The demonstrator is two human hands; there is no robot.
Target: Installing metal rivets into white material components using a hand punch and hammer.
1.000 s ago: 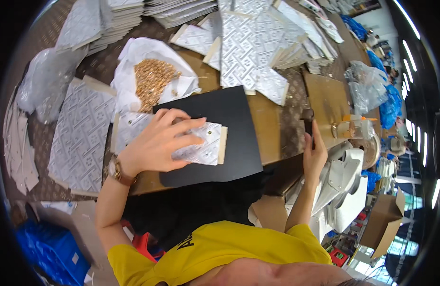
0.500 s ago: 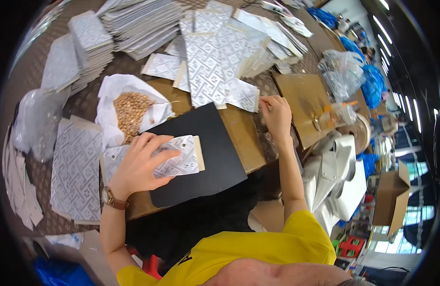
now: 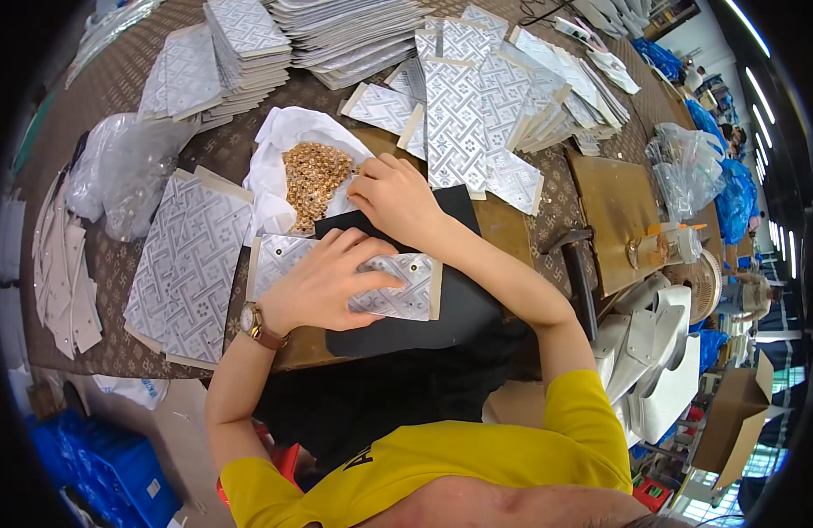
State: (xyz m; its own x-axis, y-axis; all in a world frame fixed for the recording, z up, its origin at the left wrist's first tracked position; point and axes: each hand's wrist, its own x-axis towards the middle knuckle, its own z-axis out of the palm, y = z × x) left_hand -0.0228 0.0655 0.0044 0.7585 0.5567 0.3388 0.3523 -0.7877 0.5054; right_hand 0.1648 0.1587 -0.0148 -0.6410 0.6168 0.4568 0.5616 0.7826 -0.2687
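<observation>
Patterned panel [image 3: 413,289]: silvery sheen, smooth face. Black sheet [image 3: 466,304]: matt, smooth. Small pieces [image 3: 314,178]: glossy, gold-toned metal. Clear bag [image 3: 685,172]: crinkled, glossy plastic. White wrap [image 3: 267,154]: creased, possibly cloth or thin plastic.

One studded patterned strip [image 3: 413,296], one hammer [image 3: 580,290]

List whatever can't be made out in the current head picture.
All in the head view:
Middle of the patterned panel: hidden under the left hand.
Whether the right hand holds anything: its underside is turned away from the camera.
Exact shape of the single gold pieces: too small.
Far end of the tall stack of panels: cut off by the top edge.
</observation>
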